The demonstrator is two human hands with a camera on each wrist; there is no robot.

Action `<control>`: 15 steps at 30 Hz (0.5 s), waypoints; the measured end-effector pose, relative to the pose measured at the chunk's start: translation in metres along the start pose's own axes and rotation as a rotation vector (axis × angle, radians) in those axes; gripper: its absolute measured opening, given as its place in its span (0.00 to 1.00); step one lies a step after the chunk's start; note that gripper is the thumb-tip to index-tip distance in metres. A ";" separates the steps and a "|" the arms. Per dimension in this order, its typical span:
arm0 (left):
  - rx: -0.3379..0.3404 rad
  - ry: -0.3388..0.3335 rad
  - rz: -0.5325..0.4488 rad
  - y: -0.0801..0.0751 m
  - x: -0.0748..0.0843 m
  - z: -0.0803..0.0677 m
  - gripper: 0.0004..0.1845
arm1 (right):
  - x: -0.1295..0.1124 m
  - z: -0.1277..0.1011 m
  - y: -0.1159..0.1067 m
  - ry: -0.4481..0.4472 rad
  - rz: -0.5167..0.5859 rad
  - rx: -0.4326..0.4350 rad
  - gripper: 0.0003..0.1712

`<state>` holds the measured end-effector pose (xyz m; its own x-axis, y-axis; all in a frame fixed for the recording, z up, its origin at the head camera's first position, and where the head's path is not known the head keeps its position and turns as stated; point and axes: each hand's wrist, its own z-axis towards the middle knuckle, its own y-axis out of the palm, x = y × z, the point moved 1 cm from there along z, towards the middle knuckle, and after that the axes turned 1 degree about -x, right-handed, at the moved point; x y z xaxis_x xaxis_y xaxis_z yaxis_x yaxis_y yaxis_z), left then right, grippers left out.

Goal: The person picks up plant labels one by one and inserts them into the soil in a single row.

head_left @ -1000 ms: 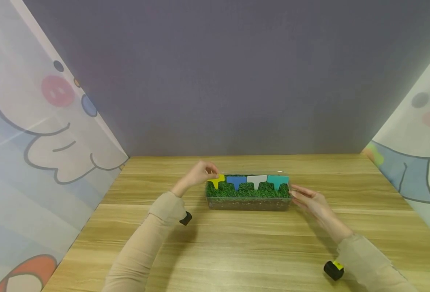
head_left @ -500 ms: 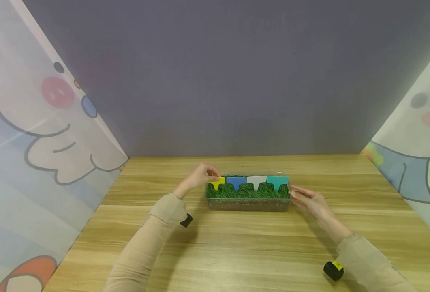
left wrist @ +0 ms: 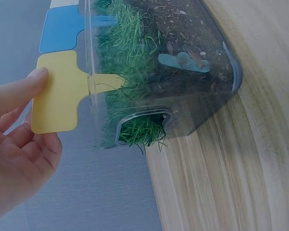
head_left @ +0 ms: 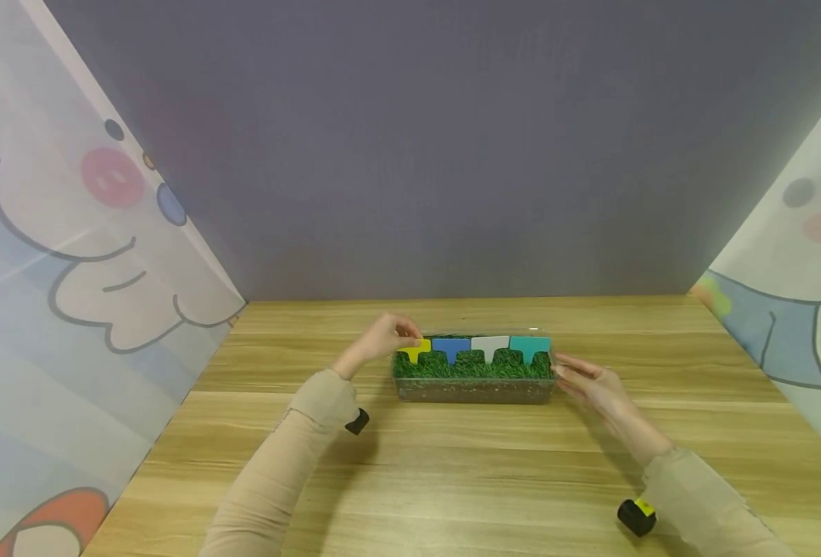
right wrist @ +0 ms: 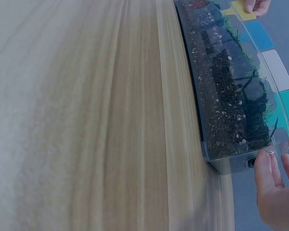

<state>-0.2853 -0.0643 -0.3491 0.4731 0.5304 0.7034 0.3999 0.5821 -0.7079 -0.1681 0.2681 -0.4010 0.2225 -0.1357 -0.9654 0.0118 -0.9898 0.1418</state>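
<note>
A clear planter box [head_left: 476,389] with soil and green grass lies mid-table. Four T-shaped labels stand in a row in the grass: yellow [head_left: 415,350], blue [head_left: 451,346], white [head_left: 490,344], teal [head_left: 530,345]. My left hand [head_left: 391,336] pinches the yellow label [left wrist: 55,94] by its head between thumb and fingers [left wrist: 19,91], with the stem in the grass at the box's left end [left wrist: 183,96]. My right hand [head_left: 591,381] rests with straight fingers [right wrist: 262,166] against the box's right end [right wrist: 231,159] and holds nothing.
The wooden table [head_left: 452,480] has bare surface in front of the box and on both sides. A grey wall [head_left: 417,155] closes the back. Cartoon-printed curtains hang at the left [head_left: 69,271] and the right [head_left: 800,271].
My left hand has lowered the yellow label slightly, so it sits a little deeper in the grass. The right hand and the box have not moved.
</note>
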 end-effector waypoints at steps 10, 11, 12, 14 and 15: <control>-0.012 0.006 -0.003 0.002 -0.001 0.001 0.04 | 0.002 0.001 -0.002 -0.006 0.010 -0.002 0.37; -0.013 0.013 -0.007 0.002 -0.002 0.001 0.04 | 0.002 0.001 -0.002 -0.005 0.011 -0.003 0.37; -0.012 0.017 -0.013 0.002 -0.003 0.001 0.04 | 0.002 0.001 -0.002 -0.006 0.012 -0.004 0.37; -0.014 0.020 -0.030 0.002 -0.005 0.002 0.05 | 0.002 0.001 -0.002 -0.006 0.018 -0.005 0.37; -0.012 0.053 -0.038 0.003 -0.011 0.004 0.05 | 0.002 0.001 -0.002 -0.006 0.018 -0.005 0.37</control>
<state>-0.2929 -0.0663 -0.3588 0.4978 0.4748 0.7258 0.4279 0.5934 -0.6817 -0.1687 0.2695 -0.4036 0.2168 -0.1534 -0.9641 0.0129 -0.9870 0.1600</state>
